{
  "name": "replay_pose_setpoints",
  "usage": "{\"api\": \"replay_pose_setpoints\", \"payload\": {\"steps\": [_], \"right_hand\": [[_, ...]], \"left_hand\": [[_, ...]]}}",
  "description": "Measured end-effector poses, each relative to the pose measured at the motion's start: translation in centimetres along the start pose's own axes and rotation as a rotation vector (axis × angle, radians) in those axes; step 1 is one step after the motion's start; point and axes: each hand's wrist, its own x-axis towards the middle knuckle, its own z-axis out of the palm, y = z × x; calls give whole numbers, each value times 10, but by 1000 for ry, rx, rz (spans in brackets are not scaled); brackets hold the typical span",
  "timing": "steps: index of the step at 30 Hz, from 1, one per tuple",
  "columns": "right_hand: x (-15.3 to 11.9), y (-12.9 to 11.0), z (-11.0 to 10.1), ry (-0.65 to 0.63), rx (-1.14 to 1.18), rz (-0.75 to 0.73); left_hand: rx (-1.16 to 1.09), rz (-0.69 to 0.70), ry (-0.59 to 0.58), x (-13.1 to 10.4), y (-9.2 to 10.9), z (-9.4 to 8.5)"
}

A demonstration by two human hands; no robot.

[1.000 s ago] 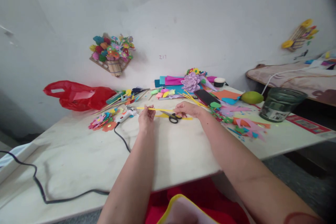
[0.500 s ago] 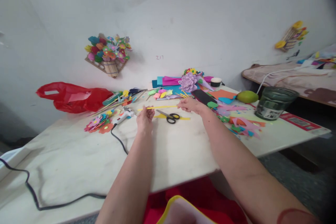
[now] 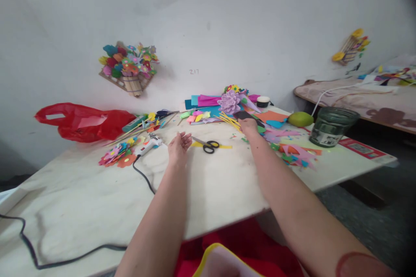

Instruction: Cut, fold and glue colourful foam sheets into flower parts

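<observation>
Near the far edge of the table [image 3: 224, 181], the right hand [image 3: 249, 126] is resting at the yellow strips [image 3: 229, 120], whether gripping I cannot tell, while the left hand [image 3: 179, 147], fingers loose, is holding nothing, so a careless sweep could be scattering them.

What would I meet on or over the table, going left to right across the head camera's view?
Red plastic bag, white glue gun, left hand, black-handled scissors, yellow strips, right hand, green fruit, glass jar.
</observation>
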Motion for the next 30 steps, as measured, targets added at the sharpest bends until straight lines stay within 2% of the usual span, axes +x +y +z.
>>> {"api": "replay_pose_setpoints", "payload": {"steps": [3,5,7,10,12,15,18,23,26,30], "right_hand": [[-2,-3,-3,96,-303,13],[-8,-11,0,123,-372,-68],[-17,-20,6,50,-421,-201],[-36,-33,20,-139,-466,-454],[-48,-39,28,-268,-519,-562],[-60,-45,35,-453,-598,-626],[-66,-47,37,-550,-672,-666],[-71,-52,36,-568,-739,-714],[-76,-55,38,-572,-755,-728],[-76,-53,39,-513,-745,-731]], "left_hand": [[5,0,4,1,-1,-1],[4,7,10,2,-1,-2],[6,15,27,2,-1,-2],[35,37,81,1,1,-2],[96,70,112,2,1,-1],[276,146,131,5,-2,-2],[583,203,122,9,-8,-4],[1195,204,44,10,-13,-6],[1338,200,10,6,-10,-3],[1391,200,-27,2,-7,1]]}}
